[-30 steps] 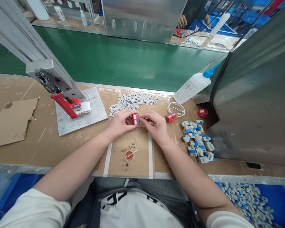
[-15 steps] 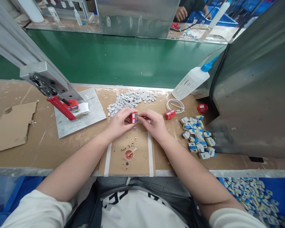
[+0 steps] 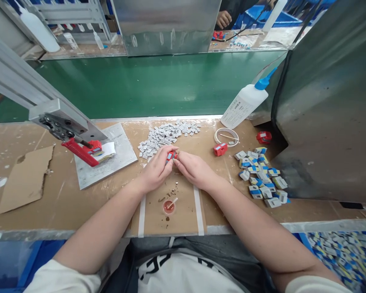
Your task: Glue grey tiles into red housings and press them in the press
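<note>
White short-sleeved shirt [image 3: 189,278], black print [image 3: 150,267]

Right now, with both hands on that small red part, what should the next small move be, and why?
Probably a short squeeze of the right hand against the small red part, with the left hand gripping it steady. Fingertips of both hands meet on the part, near the pile of grey pieces; whether a piece sits between them is hidden.

The brown table [image 3: 49,195] holds a heap of grey bits [image 3: 167,134], a heap of blue and white bits [image 3: 262,177], a tilted white bottle [image 3: 245,103], a cardboard piece [image 3: 27,179], a grey plate [image 3: 110,156] and a tiny red cup [image 3: 168,206].
</note>
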### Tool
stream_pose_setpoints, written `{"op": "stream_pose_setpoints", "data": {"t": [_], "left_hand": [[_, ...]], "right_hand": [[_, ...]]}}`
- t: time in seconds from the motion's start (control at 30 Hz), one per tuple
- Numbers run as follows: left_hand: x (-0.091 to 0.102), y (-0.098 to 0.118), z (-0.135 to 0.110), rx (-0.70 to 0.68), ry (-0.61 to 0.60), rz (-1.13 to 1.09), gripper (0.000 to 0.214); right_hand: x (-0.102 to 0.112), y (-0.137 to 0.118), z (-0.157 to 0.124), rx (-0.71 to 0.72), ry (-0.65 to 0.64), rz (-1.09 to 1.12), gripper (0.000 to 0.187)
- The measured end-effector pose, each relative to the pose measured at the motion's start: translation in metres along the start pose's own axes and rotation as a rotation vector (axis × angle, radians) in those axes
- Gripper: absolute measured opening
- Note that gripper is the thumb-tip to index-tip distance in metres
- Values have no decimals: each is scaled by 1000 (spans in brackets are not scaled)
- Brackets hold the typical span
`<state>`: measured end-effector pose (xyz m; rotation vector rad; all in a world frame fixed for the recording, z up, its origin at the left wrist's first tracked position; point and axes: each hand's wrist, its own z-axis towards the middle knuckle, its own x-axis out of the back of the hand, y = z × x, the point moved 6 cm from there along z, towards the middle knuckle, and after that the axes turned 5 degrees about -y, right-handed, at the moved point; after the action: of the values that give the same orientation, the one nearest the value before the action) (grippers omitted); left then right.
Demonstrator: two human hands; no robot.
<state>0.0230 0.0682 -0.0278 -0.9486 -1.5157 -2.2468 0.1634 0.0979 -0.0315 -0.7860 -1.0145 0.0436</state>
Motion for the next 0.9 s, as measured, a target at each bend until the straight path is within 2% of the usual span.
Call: {"op": "stream_pose_setpoints", "data": {"t": [0.27,0.5,0.7,0.9], "left_hand": [[-4,6,-4,-59,11,87,25],[-2,7,-4,-44,50,107,29],[3,10,-4,-93,10,84,36],[1,7,-3,-8,-77,177,40]], "right_hand": [[-6,-4,-5,-35,38,-41,29],[-6,-6,-5,-103,88,55,30],[-1,-8,-5,-43,73,-48,29],[-6,-3,-6,-74,8,-69,27]]}}
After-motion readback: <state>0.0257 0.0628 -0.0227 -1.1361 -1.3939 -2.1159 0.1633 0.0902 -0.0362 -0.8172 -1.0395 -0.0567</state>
